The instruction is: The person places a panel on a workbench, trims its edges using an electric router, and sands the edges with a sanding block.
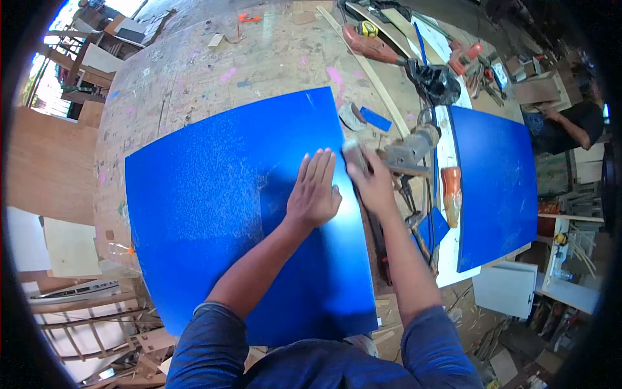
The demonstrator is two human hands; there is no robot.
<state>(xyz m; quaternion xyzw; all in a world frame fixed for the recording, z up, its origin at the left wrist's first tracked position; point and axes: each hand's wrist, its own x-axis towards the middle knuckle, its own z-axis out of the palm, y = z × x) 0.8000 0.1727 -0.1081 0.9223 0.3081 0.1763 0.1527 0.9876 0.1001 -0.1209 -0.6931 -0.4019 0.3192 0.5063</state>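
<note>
A large blue panel lies flat on the worktable, with sawdust-like white specks over its left half. My left hand rests flat on it, fingers stretched out together and thumb a little apart. At the panel's right edge, my right hand is closed round a small grey-brown block, which looks blurred. The block stands against or just beside that edge; its underside is hidden. Just beyond it are a pale round roll and a small blue offcut.
A metal tool sits close right of my right hand. Farther right lie an orange-handled tool and a second blue panel. A black plastic bag and tape measure lie behind. Another person is at far right.
</note>
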